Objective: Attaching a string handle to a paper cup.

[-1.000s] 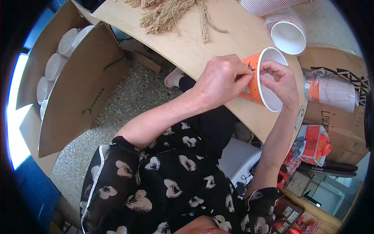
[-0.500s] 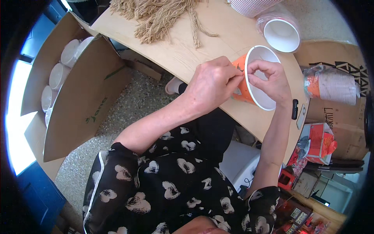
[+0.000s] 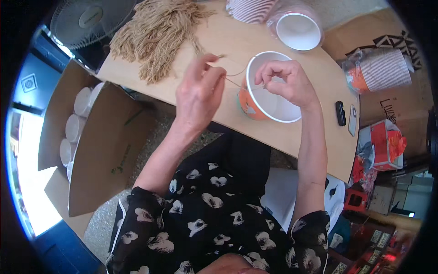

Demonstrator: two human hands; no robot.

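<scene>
A paper bucket, orange and teal outside with a white rim and inside, lies tilted at the table's near edge, its mouth facing right. My left hand is raised to the left of it, fingers pinched on a thin tan string that runs across to the bucket wall. My right hand is at the bucket's mouth, thumb and forefinger closed; a short bit of string seems to show at their tips, just inside the rim. A bundle of tan strings lies on the table beyond my left hand.
Stacked white paper buckets and a wrapped white bucket stand at the back. A bagged bucket stack, a black object and a phone-like slab lie right. An open carton of white tubs is left, a fan behind.
My left hand has pulled away from the bucket to the left, drawing the string out. My right hand stays at the bucket's rim. The whole view has shifted somewhat.
</scene>
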